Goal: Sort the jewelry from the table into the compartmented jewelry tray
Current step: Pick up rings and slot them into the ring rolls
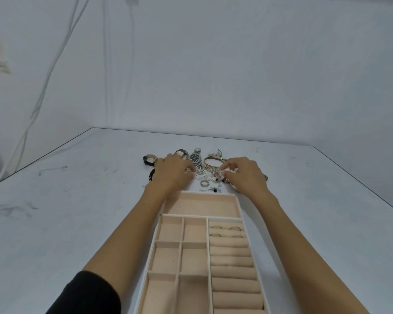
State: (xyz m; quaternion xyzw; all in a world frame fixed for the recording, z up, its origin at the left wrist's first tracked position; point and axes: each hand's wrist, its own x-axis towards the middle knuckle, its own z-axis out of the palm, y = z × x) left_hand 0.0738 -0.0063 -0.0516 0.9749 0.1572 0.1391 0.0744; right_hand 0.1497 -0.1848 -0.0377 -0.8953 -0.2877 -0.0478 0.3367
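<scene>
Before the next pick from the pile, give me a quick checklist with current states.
1. Tray within reach, just in front of the pile: ok.
2. Ring rolls have room: ok, four rings sit in the far slots, the nearer slots look free.
3. Square compartments free: ok, nothing seen in them.
4. Left hand holding something: cannot tell, fingers are curled over the pile and blurred.
5. Right hand holding something: cannot tell, fingertips pinch at the tangle.
6. Chains separated: not ok, still tangled together beside the bangle and steel watch.
</scene>
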